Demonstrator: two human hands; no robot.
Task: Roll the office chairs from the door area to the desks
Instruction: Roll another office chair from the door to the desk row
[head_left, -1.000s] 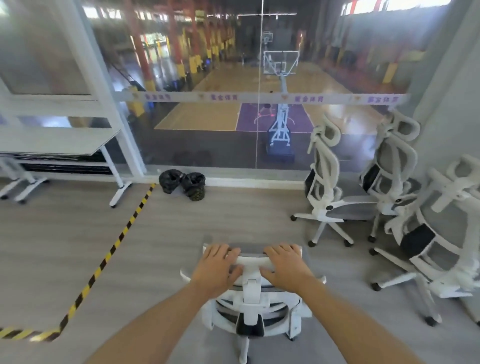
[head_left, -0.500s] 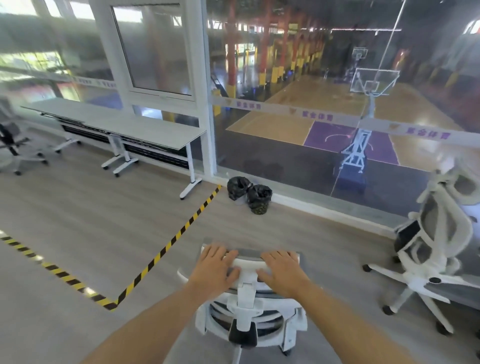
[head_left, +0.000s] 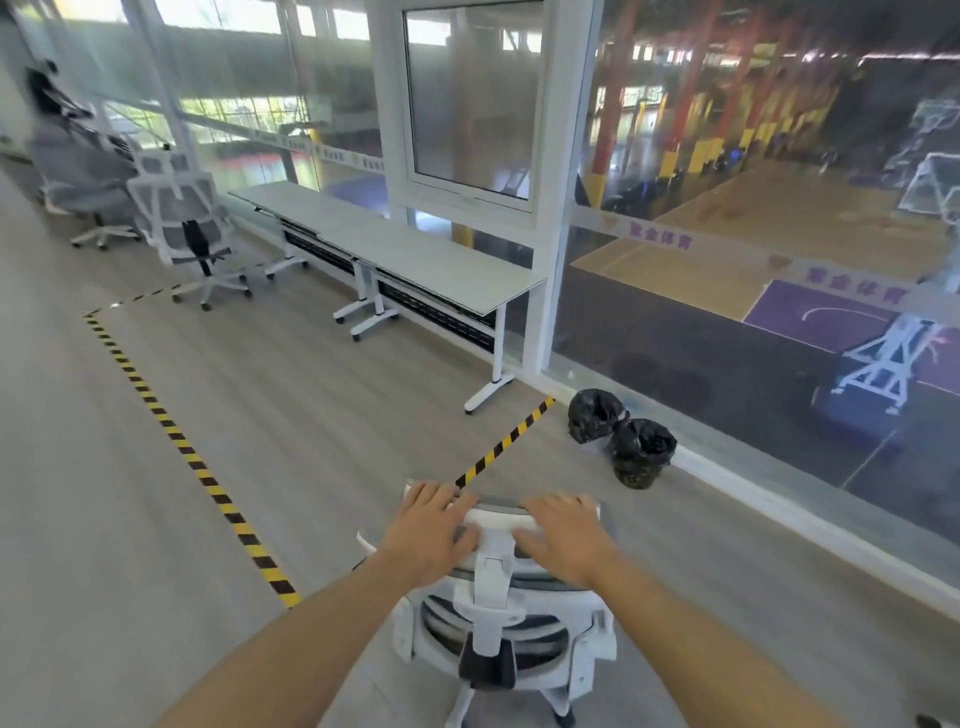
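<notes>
Gripping a white office chair (head_left: 501, 631) by its headrest (head_left: 500, 515), left hand (head_left: 430, 538) and right hand (head_left: 565, 540) seemingly curl fingers over its edge.

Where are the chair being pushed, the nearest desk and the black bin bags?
pushed chair (head_left: 498, 519), head view, top of white headrest.
nearest desk (head_left: 441, 265), head view, bare tabletop.
black bin bags (head_left: 644, 452), head view, nearer bag's side.

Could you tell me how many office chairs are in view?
3: nearest chair bottom centre, white chair at the desks' far end, grey chair beyond it; more may be hidden.
</notes>
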